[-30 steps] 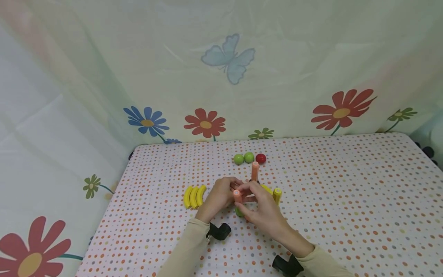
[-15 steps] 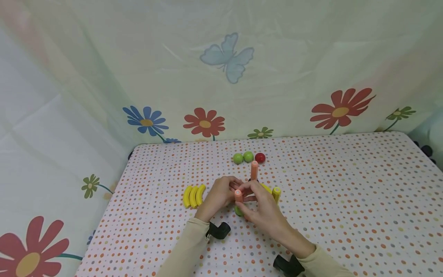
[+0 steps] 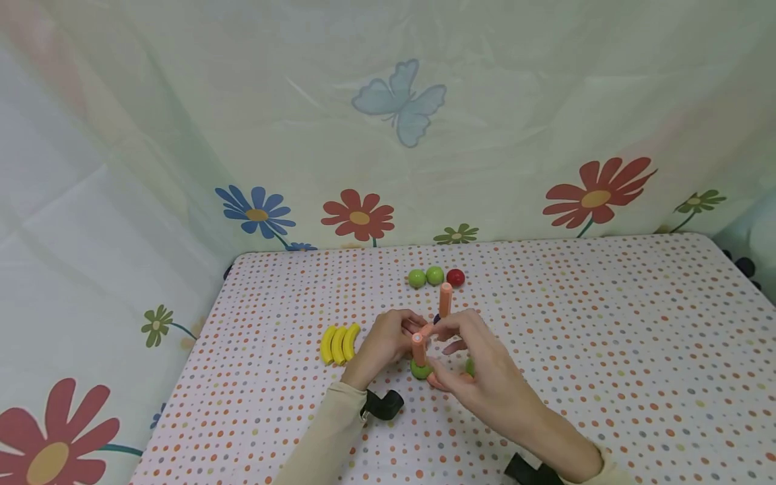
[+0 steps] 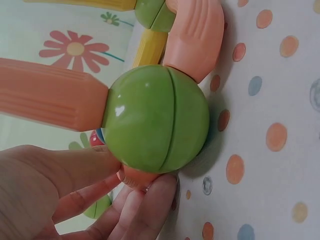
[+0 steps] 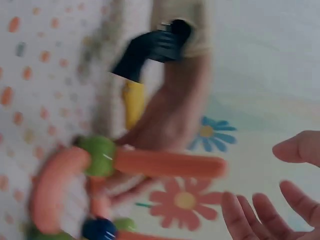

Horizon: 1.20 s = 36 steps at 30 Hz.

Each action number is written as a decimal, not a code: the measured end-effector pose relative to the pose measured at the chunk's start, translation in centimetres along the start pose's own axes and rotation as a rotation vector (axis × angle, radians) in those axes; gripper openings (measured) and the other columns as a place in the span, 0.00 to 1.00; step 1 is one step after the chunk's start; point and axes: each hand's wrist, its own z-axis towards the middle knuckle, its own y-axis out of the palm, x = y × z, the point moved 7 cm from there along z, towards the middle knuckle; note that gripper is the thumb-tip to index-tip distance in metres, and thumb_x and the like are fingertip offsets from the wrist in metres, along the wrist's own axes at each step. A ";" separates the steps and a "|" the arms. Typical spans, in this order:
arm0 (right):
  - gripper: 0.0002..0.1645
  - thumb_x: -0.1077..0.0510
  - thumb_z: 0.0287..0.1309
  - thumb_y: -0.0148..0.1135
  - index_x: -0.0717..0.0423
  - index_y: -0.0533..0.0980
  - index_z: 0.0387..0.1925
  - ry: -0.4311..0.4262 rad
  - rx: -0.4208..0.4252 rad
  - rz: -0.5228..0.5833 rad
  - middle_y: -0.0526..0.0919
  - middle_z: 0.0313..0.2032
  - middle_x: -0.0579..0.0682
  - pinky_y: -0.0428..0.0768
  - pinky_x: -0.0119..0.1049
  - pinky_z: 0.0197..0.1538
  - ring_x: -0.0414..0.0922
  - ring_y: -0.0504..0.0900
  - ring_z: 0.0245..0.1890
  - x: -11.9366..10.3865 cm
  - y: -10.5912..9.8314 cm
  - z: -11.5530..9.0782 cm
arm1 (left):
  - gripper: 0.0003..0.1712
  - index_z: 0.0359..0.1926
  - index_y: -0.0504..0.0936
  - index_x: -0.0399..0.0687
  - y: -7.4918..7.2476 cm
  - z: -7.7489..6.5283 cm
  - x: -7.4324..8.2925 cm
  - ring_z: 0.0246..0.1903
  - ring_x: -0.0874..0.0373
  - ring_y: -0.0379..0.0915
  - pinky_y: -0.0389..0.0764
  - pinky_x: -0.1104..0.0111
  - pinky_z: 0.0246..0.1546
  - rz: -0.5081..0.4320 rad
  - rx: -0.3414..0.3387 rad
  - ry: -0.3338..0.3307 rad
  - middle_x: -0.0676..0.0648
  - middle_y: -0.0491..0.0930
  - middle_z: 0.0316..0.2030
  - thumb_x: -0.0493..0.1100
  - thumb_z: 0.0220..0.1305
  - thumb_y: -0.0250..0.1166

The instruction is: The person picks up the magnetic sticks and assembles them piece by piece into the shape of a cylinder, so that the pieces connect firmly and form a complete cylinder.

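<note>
In the head view my left hand (image 3: 388, 340) is at the near left of a frame of magnetic balls and rods. The left wrist view shows its thumb and fingers pinching a short orange rod (image 4: 140, 177) against a green ball (image 4: 150, 120). From that ball stands an upright orange rod (image 3: 418, 350), and a curved orange rod (image 4: 197, 40) joins its side. My right hand (image 3: 491, 377) hovers just right of the upright rod, fingers apart, holding nothing. Another upright orange rod (image 3: 445, 300) rises from a dark blue ball (image 5: 99, 228) farther back. My right hand hides part of the frame.
Three curved yellow rods (image 3: 339, 345) lie side by side left of my left hand. At the back sit two green balls (image 3: 426, 276) and a red ball (image 3: 456, 277). A dotted cloth covers the table (image 3: 606, 337); a printed curtain (image 3: 515, 101) hangs behind.
My right hand has let go of the near upright orange rod and moved to the right, its fingers spreading. The rod stays standing on the green ball. My left hand keeps its place.
</note>
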 end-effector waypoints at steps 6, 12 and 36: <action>0.12 0.72 0.64 0.67 0.59 0.77 0.45 0.086 0.030 0.023 0.82 0.42 0.46 0.80 0.23 0.46 0.36 0.79 0.41 0.8 -5.8 3.0 | 0.16 0.48 0.86 0.39 -0.1 -0.2 0.0 0.31 0.60 0.77 0.79 0.72 0.32 -0.030 0.013 -0.023 0.50 0.84 0.34 0.34 0.60 0.78; 0.10 0.68 0.67 0.68 0.63 0.78 0.48 0.147 -0.057 -0.113 0.83 0.42 0.55 0.81 0.31 0.48 0.44 0.82 0.42 6.3 -7.1 6.5 | 0.16 0.48 0.87 0.40 -0.1 -0.1 -0.2 0.31 0.60 0.77 0.80 0.71 0.31 -0.034 0.017 -0.035 0.50 0.84 0.34 0.34 0.59 0.78; 0.20 0.69 0.67 0.67 0.70 0.77 0.58 0.305 -0.332 0.006 0.81 0.53 0.66 0.82 0.56 0.57 0.63 0.82 0.54 19.2 2.0 5.9 | 0.15 0.47 0.86 0.40 0.0 -0.1 -0.4 0.30 0.60 0.75 0.77 0.73 0.29 -0.084 0.008 -0.067 0.50 0.84 0.34 0.32 0.59 0.77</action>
